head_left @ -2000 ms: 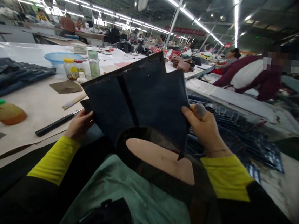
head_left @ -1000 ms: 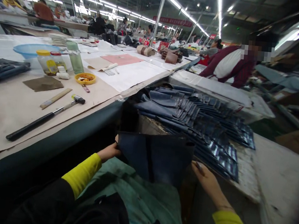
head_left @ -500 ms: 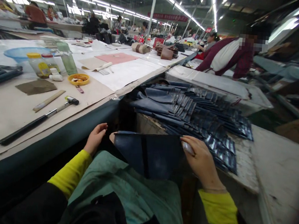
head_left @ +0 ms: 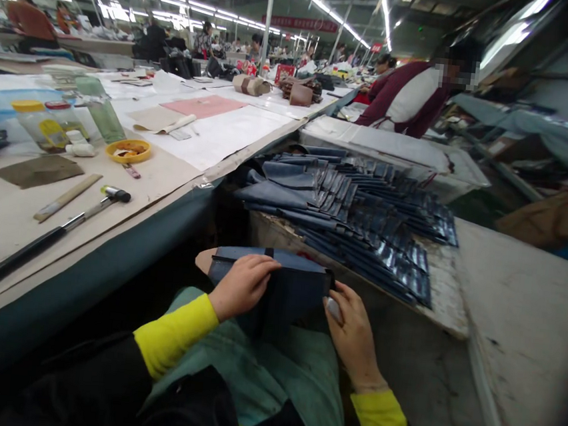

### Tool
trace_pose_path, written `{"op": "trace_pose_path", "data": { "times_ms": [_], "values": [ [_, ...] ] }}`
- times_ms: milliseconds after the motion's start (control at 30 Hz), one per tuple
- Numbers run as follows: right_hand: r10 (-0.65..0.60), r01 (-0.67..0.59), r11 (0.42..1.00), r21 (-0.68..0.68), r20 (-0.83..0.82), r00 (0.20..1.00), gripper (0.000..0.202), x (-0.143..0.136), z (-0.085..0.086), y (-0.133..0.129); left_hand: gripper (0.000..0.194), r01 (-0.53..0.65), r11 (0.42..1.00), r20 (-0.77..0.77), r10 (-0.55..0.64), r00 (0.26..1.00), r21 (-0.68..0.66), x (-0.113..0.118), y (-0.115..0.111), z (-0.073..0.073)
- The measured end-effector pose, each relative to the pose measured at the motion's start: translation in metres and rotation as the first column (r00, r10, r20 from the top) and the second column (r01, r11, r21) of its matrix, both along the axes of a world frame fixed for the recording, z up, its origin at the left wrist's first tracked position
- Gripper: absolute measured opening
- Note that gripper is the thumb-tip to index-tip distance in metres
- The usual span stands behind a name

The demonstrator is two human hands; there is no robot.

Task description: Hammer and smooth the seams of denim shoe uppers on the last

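A dark blue leather-like panel (head_left: pixel 296 294) with a black band lies over my lap, on a green apron (head_left: pixel 300 362). My left hand (head_left: pixel 244 286) is closed at the panel's upper edge, near the band, fingers together. At the panel's right corner my right hand (head_left: pixel 353 333) pinches the edge. A small whitish, shiny object (head_left: pixel 333 309) is tucked in that hand; its kind is unclear. Behind the front edge shows a lighter blue layer (head_left: pixel 289 260), and a tan tip (head_left: pixel 205 260) sticks out at the left. The panel's lower part is in shadow.
Many similar blue pieces (head_left: pixel 335 204) lie stacked beyond my hands. On the left table (head_left: pixel 166 181) are a hammer (head_left: pixel 44 243), a wooden stick (head_left: pixel 67 197), jars (head_left: pixel 38 126) and a yellow dish (head_left: pixel 128 151). A co-worker (head_left: pixel 405 97) bends over at the back right.
My left hand has moved right, from beside the panel's left end onto its upper edge. The panel has tilted, showing more of the layer behind. The view has shifted slightly right.
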State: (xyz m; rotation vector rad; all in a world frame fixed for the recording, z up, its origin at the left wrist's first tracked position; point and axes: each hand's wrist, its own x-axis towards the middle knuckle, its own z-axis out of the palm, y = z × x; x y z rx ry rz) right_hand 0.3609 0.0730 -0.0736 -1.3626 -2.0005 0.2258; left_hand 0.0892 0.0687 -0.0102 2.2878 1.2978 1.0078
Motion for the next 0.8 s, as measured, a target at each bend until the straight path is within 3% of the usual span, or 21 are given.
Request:
{"op": "trace_pose_path", "data": {
  "times_ms": [133, 233, 333, 433, 567, 700, 800],
  "values": [
    [-0.038, 0.038, 0.999, -0.014, -0.019, 0.999, 0.033, 0.002, -0.012, -0.013, 0.038, 0.097, 0.994, -0.219, -0.083, 0.972, 0.052, 0.04, 0.002, 0.002],
    [-0.045, 0.04, 0.996, -0.08, -0.06, 0.997, 0.037, 0.004, -0.032, -0.027, 0.044, 0.1, 0.993, -0.347, -0.073, 0.935, 0.06, 0.053, 0.003, -0.015],
    [-0.017, 0.005, 0.99, -0.142, -0.08, 0.997, 0.038, 0.006, -0.036, -0.032, 0.046, 0.111, 0.991, -0.415, -0.07, 0.907, 0.076, 0.056, 0.003, -0.033],
    [-0.039, 0.019, 0.99, -0.141, -0.141, 0.989, 0.033, 0.005, -0.019, -0.019, 0.045, 0.119, 0.988, -0.438, -0.066, 0.897, 0.095, 0.055, 0.003, -0.039],
    [-0.109, 0.039, 0.975, -0.217, -0.323, 0.94, 0.035, 0.0, 0.0, 0.019, 0.046, 0.119, 0.987, -0.449, -0.061, 0.892, 0.104, 0.054, 0.005, -0.036],
    [-0.259, 0.096, 0.93, -0.354, -0.447, 0.856, 0.044, -0.006, -0.013, 0.047, 0.048, 0.075, 0.994, -0.431, -0.032, 0.902, 0.084, 0.057, 0.008, -0.036],
    [-0.329, 0.108, 0.895, -0.433, -0.476, 0.816, 0.051, -0.009, -0.032, 0.049, 0.046, 0.058, 0.995, -0.425, -0.018, 0.905, 0.08, 0.059, 0.01, -0.038]
  ]
}}
